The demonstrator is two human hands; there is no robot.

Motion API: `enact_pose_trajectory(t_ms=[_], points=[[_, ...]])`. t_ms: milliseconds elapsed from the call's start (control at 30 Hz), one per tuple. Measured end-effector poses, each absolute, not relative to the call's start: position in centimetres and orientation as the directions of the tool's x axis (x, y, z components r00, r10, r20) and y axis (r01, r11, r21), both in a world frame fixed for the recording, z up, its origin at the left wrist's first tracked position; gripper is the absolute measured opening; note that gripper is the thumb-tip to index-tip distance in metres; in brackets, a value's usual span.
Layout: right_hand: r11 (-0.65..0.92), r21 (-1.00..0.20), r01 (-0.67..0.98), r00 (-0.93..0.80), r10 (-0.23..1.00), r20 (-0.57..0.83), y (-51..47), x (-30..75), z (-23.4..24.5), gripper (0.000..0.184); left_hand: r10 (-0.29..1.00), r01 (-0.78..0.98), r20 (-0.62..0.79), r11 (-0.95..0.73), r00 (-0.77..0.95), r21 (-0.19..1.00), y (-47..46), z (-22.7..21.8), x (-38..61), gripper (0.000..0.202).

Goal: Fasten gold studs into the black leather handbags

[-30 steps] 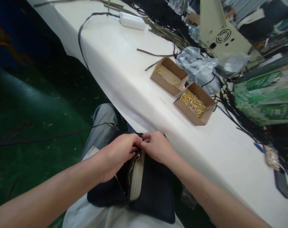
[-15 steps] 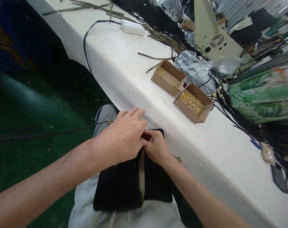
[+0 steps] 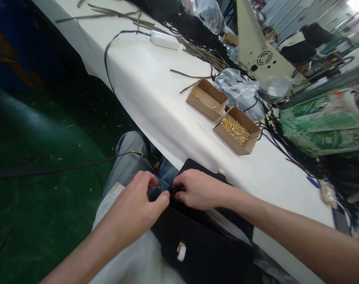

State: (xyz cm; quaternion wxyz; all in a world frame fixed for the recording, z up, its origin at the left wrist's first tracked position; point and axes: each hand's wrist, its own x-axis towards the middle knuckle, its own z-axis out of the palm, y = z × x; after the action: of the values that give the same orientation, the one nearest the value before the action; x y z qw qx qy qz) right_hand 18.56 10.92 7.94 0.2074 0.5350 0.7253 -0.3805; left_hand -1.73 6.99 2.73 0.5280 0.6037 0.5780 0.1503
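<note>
A black bag (image 3: 209,240) lies tilted over my lap, its mouth parted and a pale lining showing inside. On its front sits a small gold clasp piece with a white cover (image 3: 181,252). My right hand (image 3: 200,189) pinches the black edge at the bag's upper left corner, thumb and forefinger closed on it. Just left of it, my left hand (image 3: 144,197) has its fingers curled and the thumb stretched apart. That thumb's tip is close to the pinched edge; whether it touches, I cannot tell. The bag's raised flap (image 3: 194,165) leans against the table edge.
Two cardboard boxes with small gold metal pieces, one sparser (image 3: 207,100) and one fuller (image 3: 237,130), stand on the white table (image 3: 144,75). Behind them are clear plastic bags (image 3: 238,90), dark cords and strips. A strap (image 3: 64,169) runs leftward from my knee.
The bag has turned and opened at the mouth, bringing the clasp into sight. My left hand has drawn back down and left; my right hand now grips the bag's corner edge.
</note>
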Motion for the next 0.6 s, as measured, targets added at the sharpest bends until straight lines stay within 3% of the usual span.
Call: enact_pose_trajectory(t_ms=[200, 367, 500, 600], points=[[0.070, -0.418, 0.906, -0.357, 0.656, -0.665, 9.0, 18.5, 6.1, 0.011, 0.800, 0.427, -0.457, 0.282, 0.389, 0.859, 3.5, 1.0, -1.3, 0.025], [-0.008, -0.480, 0.877, -0.340, 0.696, -0.633, 8.1, 19.5, 5.6, 0.017, 0.794, 0.534, -0.453, 0.197, 0.406, 0.822, 4.1, 1.0, -0.5, 0.017], [-0.040, -0.562, 0.826, -0.387, 0.684, -0.618, 7.8, 20.4, 5.2, 0.019, 0.783, 0.575, -0.482, 0.199, 0.393, 0.793, 3.9, 1.8, 0.1, 0.034], [-0.025, -0.617, 0.787, -0.432, 0.691, -0.580, 7.8, 21.0, 4.5, 0.018, 0.786, 0.629, -0.481, 0.156, 0.388, 0.762, 4.3, 1.6, 0.8, 0.019]])
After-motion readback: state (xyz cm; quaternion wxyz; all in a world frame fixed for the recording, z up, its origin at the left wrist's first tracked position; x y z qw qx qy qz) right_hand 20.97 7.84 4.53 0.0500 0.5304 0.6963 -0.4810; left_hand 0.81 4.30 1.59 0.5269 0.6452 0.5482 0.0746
